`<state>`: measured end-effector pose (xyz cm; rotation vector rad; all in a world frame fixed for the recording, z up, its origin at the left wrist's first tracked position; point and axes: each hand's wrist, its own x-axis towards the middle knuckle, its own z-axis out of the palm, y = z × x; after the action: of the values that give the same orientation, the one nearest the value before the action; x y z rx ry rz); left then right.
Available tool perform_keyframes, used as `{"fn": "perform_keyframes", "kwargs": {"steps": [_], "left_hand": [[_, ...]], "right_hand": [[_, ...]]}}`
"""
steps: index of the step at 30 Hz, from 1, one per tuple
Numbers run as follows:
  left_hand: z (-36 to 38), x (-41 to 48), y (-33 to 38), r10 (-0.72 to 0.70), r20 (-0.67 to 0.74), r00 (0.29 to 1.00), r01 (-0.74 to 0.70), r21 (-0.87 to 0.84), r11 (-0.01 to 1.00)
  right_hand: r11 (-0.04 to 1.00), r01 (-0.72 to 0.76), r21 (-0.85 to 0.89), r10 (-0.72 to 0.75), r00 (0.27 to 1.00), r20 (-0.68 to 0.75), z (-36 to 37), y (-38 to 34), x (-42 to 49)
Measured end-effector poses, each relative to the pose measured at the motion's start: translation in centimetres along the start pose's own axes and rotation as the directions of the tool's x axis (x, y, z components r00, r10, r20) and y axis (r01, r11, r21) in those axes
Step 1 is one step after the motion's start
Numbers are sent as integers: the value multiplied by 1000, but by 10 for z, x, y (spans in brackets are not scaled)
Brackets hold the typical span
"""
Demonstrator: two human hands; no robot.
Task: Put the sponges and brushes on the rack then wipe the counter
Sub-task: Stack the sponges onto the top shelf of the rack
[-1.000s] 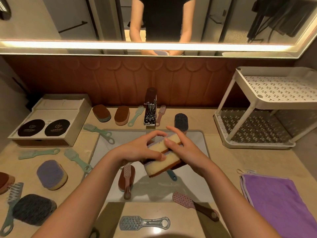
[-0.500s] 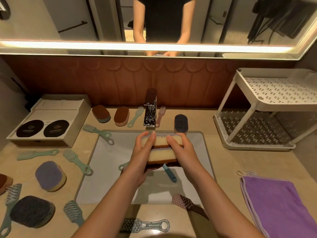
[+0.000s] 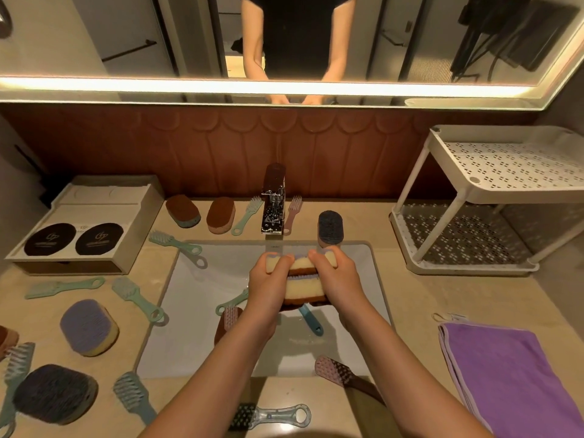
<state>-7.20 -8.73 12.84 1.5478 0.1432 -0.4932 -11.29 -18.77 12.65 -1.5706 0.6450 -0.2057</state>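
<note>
Left hand [image 3: 268,281], right hand [image 3: 335,279] each clasp an end of two stacked sponges [image 3: 305,289] above sink [image 3: 196,311]; blue brush [image 3: 311,320], head hidden beneath them.

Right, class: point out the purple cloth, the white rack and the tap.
purple cloth [image 3: 512,374], head view, middle of fabric
white rack [image 3: 505,194], head view, upper shelf's front rim
tap [image 3: 273,211], head view, chrome body

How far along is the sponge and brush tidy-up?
Done: nothing; no sponge or brush shows on the rack. In hand: left hand and right hand hold two stacked sponges over the sink. Left: sponges and brushes on the counter and in the sink, then wiping.
</note>
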Motion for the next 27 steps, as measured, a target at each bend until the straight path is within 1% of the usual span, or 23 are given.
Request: {"fn": "perform_keyframes", "kwargs": {"steps": [4,9,15,19,24,27], "left_hand": [[7,5,5,71,10,997,-72,104,992],[23,10,13,203,44,978,-207,236,949],[50,17,20,320,128,939,-344,378,860],[70,18,33,393,167,904,-425,435,794],[95,20,52,501,212,839,-536,478,696],[104,26,61,544,229,807,-580,479,659]], "right_hand": [[995,18,-101,-21,999,-31,-3,0,9],[984,49,-170,-63,995,-79,-14,-5,18],[962,99,-256,-139,980,-142,-30,-15,27],[955,133,-264,-185,965,-186,-45,-26,34],[948,212,-238,-268,933,-239,-67,-42,46],[954,216,-207,-266,929,-256,-76,-50,51]]}}
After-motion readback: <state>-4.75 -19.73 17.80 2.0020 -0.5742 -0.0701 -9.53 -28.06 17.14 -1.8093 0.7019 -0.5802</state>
